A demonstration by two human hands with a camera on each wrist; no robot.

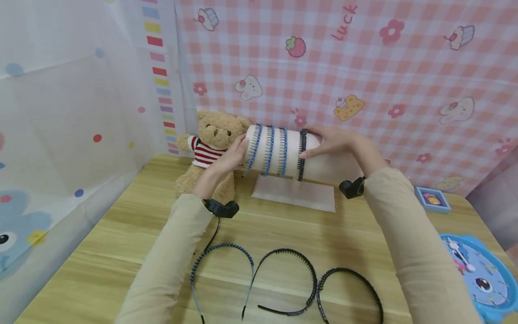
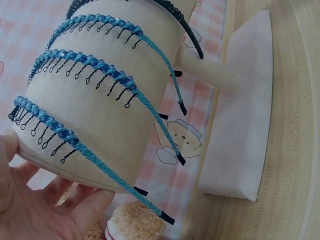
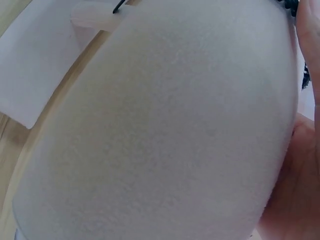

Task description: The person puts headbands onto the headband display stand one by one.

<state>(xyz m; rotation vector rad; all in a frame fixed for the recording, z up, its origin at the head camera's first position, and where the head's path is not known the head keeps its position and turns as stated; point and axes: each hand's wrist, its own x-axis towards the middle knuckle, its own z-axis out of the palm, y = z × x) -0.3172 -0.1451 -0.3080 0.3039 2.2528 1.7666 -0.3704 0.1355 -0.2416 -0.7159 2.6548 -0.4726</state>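
Observation:
A pale, padded headband stand [image 1: 337,167] lies across the back of the table, its roll raised over a flat base [image 1: 295,193]. Three blue braided headbands [image 2: 107,172] with wire teeth sit round its left part. My left hand [image 1: 227,158] holds the roll's left end, thumb at the rim and fingers round the end. On the right, my right hand [image 1: 333,140] pinches a black toothed headband [image 1: 301,157] round the roll, thumb on its front and fingertips near its top. The right wrist view is mostly filled by the roll, with part of the right hand [image 3: 295,185] at its edge.
A teddy bear [image 1: 218,130] in a striped shirt sits behind my left hand. Several headbands lie at the front, including a blue one [image 1: 223,245] and black ones [image 1: 313,279]. At the right are a blue clock [image 1: 485,274] and a small blue frame [image 1: 433,199].

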